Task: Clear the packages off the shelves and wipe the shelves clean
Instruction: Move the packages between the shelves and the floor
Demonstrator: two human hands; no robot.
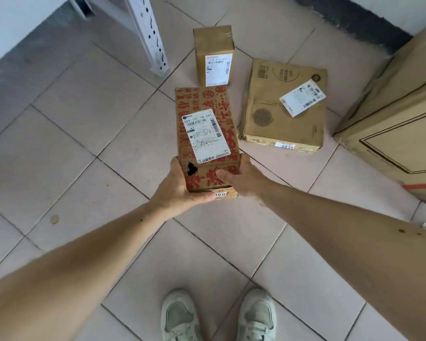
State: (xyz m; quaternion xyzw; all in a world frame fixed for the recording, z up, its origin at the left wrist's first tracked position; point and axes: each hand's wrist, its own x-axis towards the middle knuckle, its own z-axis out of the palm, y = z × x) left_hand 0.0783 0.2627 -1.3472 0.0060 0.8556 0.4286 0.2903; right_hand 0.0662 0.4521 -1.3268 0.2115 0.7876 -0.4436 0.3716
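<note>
I hold a brown cardboard package with red printed characters (207,134) and a white shipping label out in front of me, above the tiled floor. My left hand (180,190) grips its near left corner from below. My right hand (239,179) grips its near right side, thumb on top. A black hole shows in the box near my left thumb. Two other packages lie on the floor beyond: a small plain box (214,55) and a larger flat box (284,107), each with a white label.
A white perforated shelf post (153,38) stands at the upper left, its foot on the tiles. A big cardboard carton (399,124) fills the right edge. A dark skirting runs along the far wall. My two shoes (217,316) are at the bottom.
</note>
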